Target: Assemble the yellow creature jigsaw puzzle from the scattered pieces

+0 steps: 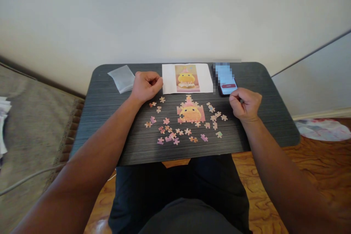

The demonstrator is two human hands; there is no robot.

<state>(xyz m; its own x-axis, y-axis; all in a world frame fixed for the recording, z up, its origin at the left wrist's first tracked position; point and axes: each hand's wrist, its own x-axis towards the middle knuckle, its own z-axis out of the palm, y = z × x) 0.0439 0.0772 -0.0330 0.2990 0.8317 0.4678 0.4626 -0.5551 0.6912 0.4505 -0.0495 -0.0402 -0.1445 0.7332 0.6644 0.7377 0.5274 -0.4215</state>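
A partly joined jigsaw puzzle (191, 111) with a yellow cartoon face lies mid-table between my hands. Loose puzzle pieces (172, 136) are scattered left, right and in front of it. My left hand (146, 86) rests in a loose fist on the table, beside the left edge of a white reference sheet (168, 78) that carries the picture of the yellow figure. Just below the phone (226, 80), my right hand (245, 104) is also curled into a fist. Nothing shows in either hand.
A clear plastic bag (122, 78) lies at the back left of the dark table (263, 84). The wall (175, 18) stands right behind the table. To the left is a greenish-brown covered surface (33, 124) with a cable (33, 177). A plastic bag (323, 129) lies on the wooden floor at right.
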